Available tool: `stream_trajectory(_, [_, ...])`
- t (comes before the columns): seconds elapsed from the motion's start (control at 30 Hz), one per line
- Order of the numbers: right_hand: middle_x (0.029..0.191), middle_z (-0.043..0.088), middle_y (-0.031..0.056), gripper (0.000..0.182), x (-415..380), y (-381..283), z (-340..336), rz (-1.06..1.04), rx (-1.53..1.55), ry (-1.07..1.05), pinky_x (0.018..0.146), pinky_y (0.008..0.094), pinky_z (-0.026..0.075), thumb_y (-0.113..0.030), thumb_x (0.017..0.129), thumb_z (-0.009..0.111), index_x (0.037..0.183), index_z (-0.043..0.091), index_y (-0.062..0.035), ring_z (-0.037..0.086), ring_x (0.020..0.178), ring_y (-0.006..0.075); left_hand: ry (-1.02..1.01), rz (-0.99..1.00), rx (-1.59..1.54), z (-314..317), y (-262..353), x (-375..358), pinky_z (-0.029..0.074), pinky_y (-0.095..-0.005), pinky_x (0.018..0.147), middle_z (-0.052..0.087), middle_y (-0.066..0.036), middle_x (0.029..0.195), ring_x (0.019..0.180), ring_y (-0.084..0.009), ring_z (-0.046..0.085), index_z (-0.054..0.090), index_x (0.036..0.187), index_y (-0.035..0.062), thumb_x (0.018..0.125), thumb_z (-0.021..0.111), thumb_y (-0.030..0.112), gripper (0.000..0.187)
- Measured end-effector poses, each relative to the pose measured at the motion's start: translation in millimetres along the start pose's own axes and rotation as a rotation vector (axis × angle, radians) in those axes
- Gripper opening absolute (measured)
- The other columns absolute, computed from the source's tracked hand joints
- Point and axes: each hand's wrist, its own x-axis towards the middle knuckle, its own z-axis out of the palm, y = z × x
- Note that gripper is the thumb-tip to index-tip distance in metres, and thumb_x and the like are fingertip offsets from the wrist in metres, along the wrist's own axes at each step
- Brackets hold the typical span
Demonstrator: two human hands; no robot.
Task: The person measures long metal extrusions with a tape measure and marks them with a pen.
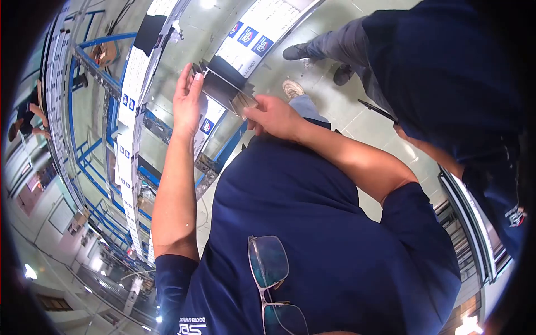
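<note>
A short dark metal profile piece (222,89) with a ribbed, finned outline is held between my two hands, in front of my chest. My left hand (188,100) is at its far left end, thumb and fingers around the edge. At the near right end, my right hand (269,116) pinches the piece between thumb and fingers. Behind and beneath it runs a long profile wrapped in white film with blue logos (245,36), partly hidden by the piece.
Blue metal racks (84,50) and another film-wrapped profile (131,84) stand at the left. At the right is a co-worker (446,72) in dark clothes, a thin black object (377,110) near their hand. Another person (25,120) is at the far left.
</note>
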Motion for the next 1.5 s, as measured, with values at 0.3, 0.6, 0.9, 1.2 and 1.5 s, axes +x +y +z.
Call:
stream_trajectory(0.3, [0.079,0.070,0.0072,0.028,1.1,12.7,5.9,-0.083,-0.029,0.045,0.062,0.0306,0.053,-0.029,0.098,0.062,0.097,0.063,-0.0011,0.064,0.061,0.0129,-0.022,-0.008,-0.064,-2.6,-3.0,0.2,0.045,-0.0206,0.078,0.062,-0.001,0.116,0.092,-0.0060,0.054,0.045,0.153,0.0091,0.102,0.066,0.026,0.058])
stream_trajectory(0.6, [0.078,0.069,0.0069,0.028,-0.4,9.0,5.6,-0.102,-0.053,0.055,0.062,0.0308,0.053,-0.028,0.097,0.062,0.097,0.064,-0.0008,0.064,0.061,0.0133,-0.003,-0.016,0.007,-4.0,-2.6,0.1,0.045,-0.0236,0.088,0.062,-0.004,0.122,0.101,-0.0093,0.055,0.045,0.153,0.0089,0.102,0.066,0.026,0.058])
stream_trajectory(0.9, [0.076,0.069,0.0073,0.028,0.3,8.3,4.1,-0.112,-0.083,0.058,0.061,0.0306,0.052,-0.028,0.098,0.062,0.092,0.061,-0.0006,0.063,0.061,0.0132,0.001,-0.006,-0.002,-2.7,-2.4,-0.8,0.045,-0.0261,0.095,0.062,-0.007,0.125,0.109,-0.0112,0.056,0.044,0.153,0.0086,0.102,0.066,0.027,0.059])
stream_trajectory(1.2, [0.076,0.068,0.0070,0.027,-0.6,7.2,3.4,-0.115,-0.050,0.047,0.060,0.0304,0.051,-0.027,0.098,0.061,0.092,0.061,-0.0006,0.062,0.060,0.0129,0.003,-0.021,-0.017,-3.2,-4.8,0.1,0.046,-0.0245,0.089,0.061,-0.007,0.127,0.105,-0.0104,0.056,0.042,0.154,0.0085,0.101,0.067,0.029,0.062])
stream_trajectory(1.5, [0.075,0.069,0.0078,0.028,0.1,5.3,1.9,-0.120,-0.090,0.048,0.061,0.0313,0.051,-0.027,0.098,0.061,0.092,0.061,0.0001,0.062,0.060,0.0134,0.003,0.004,-0.048,-1.3,-4.3,0.2,0.046,-0.0237,0.087,0.062,-0.004,0.121,0.101,-0.0093,0.055,0.043,0.154,0.0064,0.101,0.067,0.025,0.061])
